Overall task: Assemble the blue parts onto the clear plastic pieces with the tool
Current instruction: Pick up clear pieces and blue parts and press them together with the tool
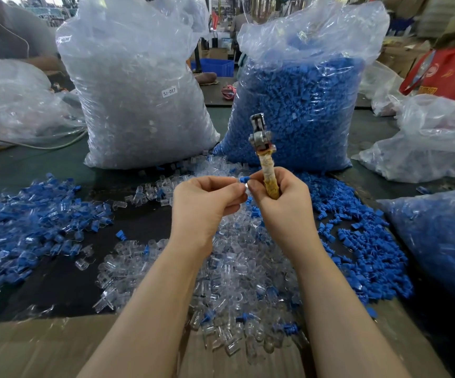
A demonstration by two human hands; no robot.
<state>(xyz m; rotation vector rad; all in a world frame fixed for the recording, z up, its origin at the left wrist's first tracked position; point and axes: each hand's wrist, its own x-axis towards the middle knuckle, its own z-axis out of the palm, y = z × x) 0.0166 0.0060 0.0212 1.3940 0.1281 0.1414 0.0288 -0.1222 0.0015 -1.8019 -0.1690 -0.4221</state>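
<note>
A: Why is the tool (264, 151) pointing up?

B: The right hand (281, 203) is closed round its wrapped handle, parking the metal head clear so its fingertips can pinch too.

A: And the left hand (204, 203)?

B: Closed on a clear piece (244, 186), meeting the blue part (244, 179) between the 2 hands, above the loose clear pile (234, 268)

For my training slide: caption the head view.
Left hand and right hand, gripping the tool, pinch a blue part above loose pieces.
</note>
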